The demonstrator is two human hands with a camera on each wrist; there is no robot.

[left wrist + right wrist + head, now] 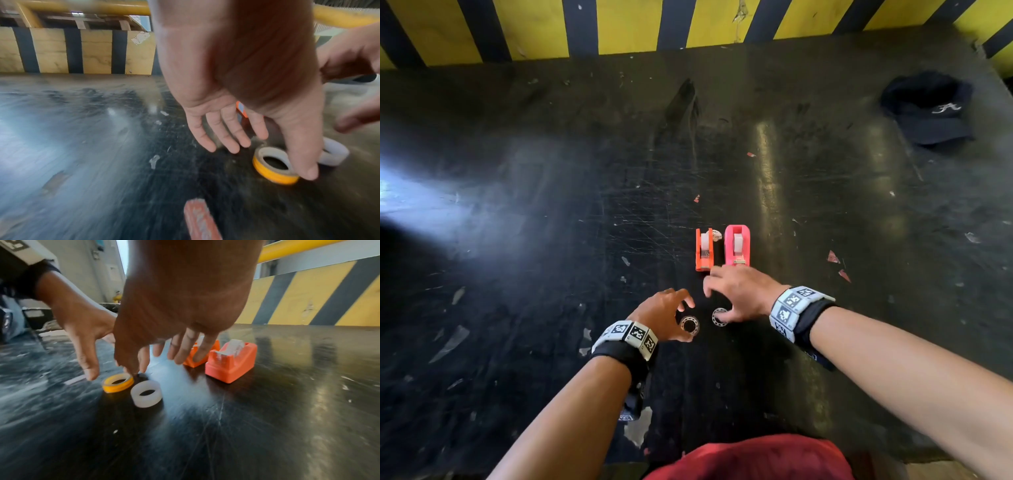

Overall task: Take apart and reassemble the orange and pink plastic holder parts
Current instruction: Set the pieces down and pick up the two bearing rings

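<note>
Scuffed glossy black tabletop point(551, 240), yellow/black striped wall behind. Orange plastic holder point(704, 251) & pink plastic holder point(737, 245) upright, side by side. Yellow tape ring point(117, 384) & white translucent ring point(146, 393) lie flat near them, so apparently disassembly done, reassembly pending. Left hand point(664, 317), right hand point(741, 293) spread, relaxed, hovering over rings, gripping nothing.

Two holders stand side by side on the bench point(551, 240): left holder point(704, 250), right holder point(737, 245). Nearer, two rings point(118, 384) point(146, 393) lie, seemingly apart. A cap point(929, 108) sits far right.
</note>
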